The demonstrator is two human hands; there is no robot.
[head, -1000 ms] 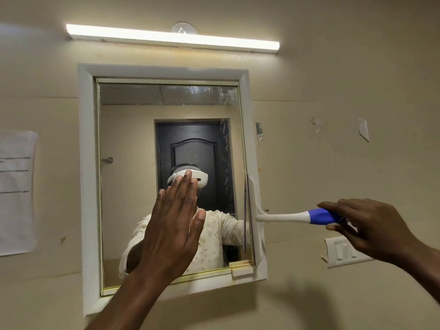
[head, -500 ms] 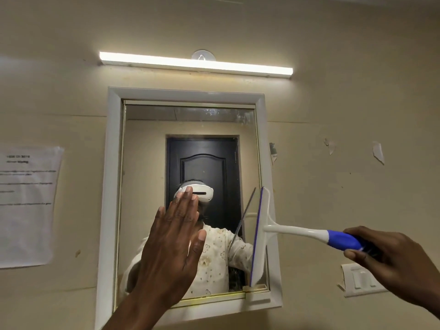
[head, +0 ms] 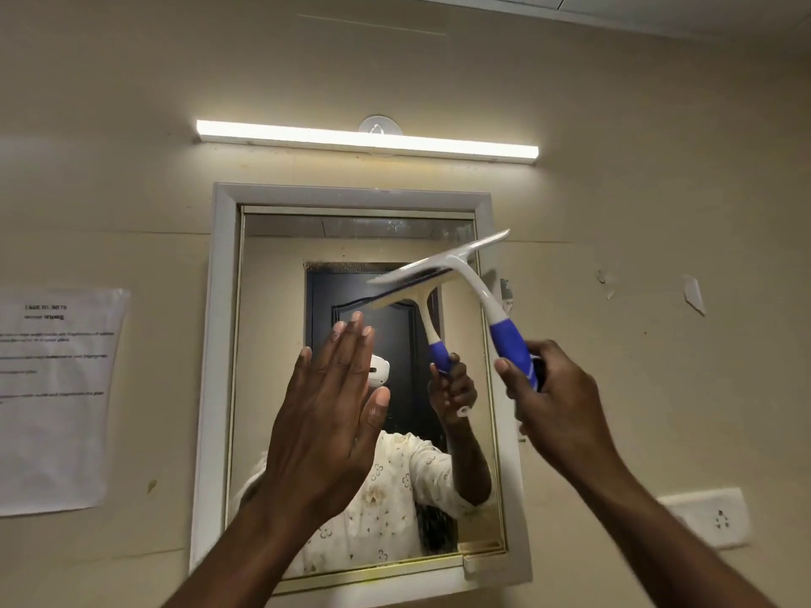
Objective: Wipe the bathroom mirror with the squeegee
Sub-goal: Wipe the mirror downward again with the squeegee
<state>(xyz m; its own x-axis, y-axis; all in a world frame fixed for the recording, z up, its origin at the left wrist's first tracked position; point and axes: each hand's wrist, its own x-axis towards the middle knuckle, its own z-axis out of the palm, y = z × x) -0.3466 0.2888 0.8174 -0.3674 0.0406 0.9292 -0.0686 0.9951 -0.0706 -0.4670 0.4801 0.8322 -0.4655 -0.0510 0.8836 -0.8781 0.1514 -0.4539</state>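
Two hands are up: the right hand (head: pixel 555 388) grips the squeegee (head: pixel 443 267) by its blue handle, blade tilted at the mirror's (head: pixel 272 366) upper right; the left hand (head: pixel 327 414) hovers flat, fingers spread. Smears along the top suggest wiping remains

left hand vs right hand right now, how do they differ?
The left hand is open and flat, fingers together and pointing up, in front of the mirror; the right hand is curled shut. The left hand holds nothing; the right hand grasps the squeegee by its blue grip. The left hand covers the glass centre; the right hand sits beyond the frame's right edge. Both are raised, bare.
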